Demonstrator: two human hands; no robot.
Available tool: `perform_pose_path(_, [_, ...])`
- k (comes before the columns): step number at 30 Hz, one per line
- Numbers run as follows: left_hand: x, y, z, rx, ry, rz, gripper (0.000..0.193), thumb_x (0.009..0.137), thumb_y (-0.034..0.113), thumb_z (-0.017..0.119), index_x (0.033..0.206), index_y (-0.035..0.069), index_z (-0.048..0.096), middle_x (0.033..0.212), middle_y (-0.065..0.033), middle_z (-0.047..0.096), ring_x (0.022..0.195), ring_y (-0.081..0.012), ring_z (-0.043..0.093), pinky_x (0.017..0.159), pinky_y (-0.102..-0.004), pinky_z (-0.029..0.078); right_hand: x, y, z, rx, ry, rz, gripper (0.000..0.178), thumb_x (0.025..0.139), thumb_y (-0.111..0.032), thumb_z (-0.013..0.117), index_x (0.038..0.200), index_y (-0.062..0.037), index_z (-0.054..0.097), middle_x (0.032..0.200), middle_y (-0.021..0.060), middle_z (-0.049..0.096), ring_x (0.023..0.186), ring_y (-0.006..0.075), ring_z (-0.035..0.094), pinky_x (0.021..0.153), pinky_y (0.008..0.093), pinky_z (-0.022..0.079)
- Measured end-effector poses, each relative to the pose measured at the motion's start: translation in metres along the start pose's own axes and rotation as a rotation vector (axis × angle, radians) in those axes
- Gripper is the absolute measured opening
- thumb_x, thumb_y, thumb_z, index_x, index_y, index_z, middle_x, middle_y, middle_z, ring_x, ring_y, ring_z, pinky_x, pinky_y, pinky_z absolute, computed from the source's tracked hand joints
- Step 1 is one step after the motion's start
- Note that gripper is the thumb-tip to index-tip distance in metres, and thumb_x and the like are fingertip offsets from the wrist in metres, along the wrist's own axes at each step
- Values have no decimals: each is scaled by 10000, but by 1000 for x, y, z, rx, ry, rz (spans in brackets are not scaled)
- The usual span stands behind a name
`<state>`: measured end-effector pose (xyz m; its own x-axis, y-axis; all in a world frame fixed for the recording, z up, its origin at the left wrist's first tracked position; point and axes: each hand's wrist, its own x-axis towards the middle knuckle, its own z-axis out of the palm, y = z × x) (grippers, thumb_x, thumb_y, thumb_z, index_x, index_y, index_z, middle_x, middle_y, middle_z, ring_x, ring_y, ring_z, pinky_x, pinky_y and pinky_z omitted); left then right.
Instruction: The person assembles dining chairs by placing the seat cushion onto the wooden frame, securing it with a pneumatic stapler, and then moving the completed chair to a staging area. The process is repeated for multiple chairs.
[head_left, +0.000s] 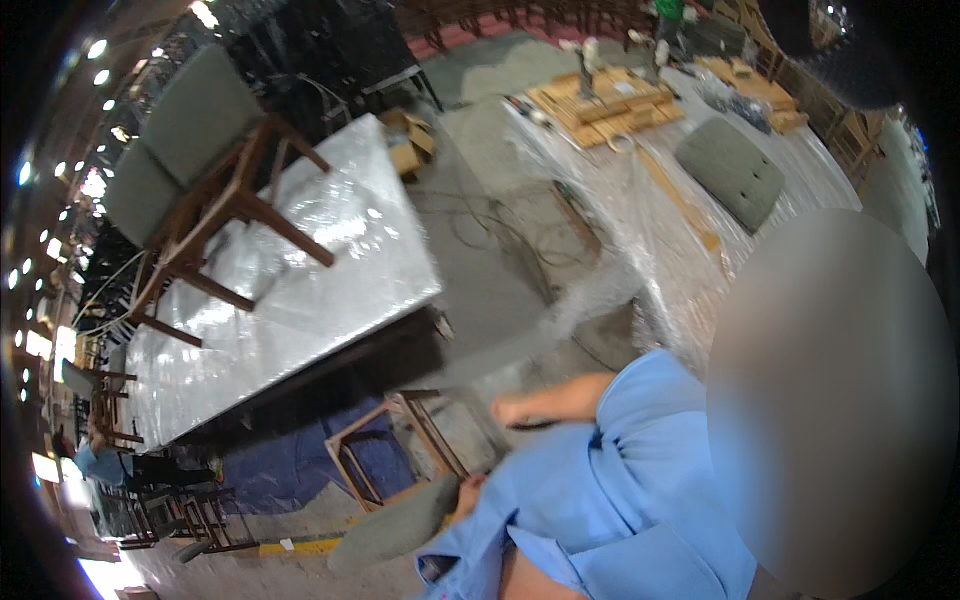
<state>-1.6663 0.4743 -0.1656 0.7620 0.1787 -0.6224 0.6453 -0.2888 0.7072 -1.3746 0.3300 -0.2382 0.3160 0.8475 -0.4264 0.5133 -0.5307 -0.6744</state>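
Note:
Neither of my hands can be made out. Close on the right stands a person in a light blue short-sleeved shirt, filling much of the lower right. One hand of this person reaches out to the left, with no object visible in it. Another hand, partly behind blue cloth, is at a chair's grey padded part. That chair's brown wooden frame is tipped over low down. A bare forearm shows at the lower edge; whose it is cannot be told.
A grey upholstered chair stands on a plastic-covered table at left. Across the aisle, another wrapped table bears wooden boards and a grey pad. Cables and a blue sheet lie on the floor.

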Motion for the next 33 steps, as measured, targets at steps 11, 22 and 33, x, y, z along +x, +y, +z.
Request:
perform_pose_path(11, [233,237,-59,-224,23,-45,319,964,141,627,1221,-49,630,848,-62,691,715,-129,615,656,-279,507,-36,91,-255,220,525,463,176,803,-104,538,814,-78,712,872,172,721,844,363,692,731,470,524])
perform_pose_path(22, [468,366,-118,77,-125,249,287,961,155,631,1198,-3,668,891,-82,724,798,-156,657,735,-300,531,32,182,-440,264,565,781,236,827,-156,538,907,-91,750,1021,185,716,971,417,666,850,518,518])
perform_pose_path(33, [644,515,-302,-463,-20,24,292,1000,160,605,1258,24,617,997,-50,711,773,-95,634,677,-239,494,203,259,-588,335,532,561,231,808,-163,546,793,11,698,799,271,669,690,409,636,681,509,499])
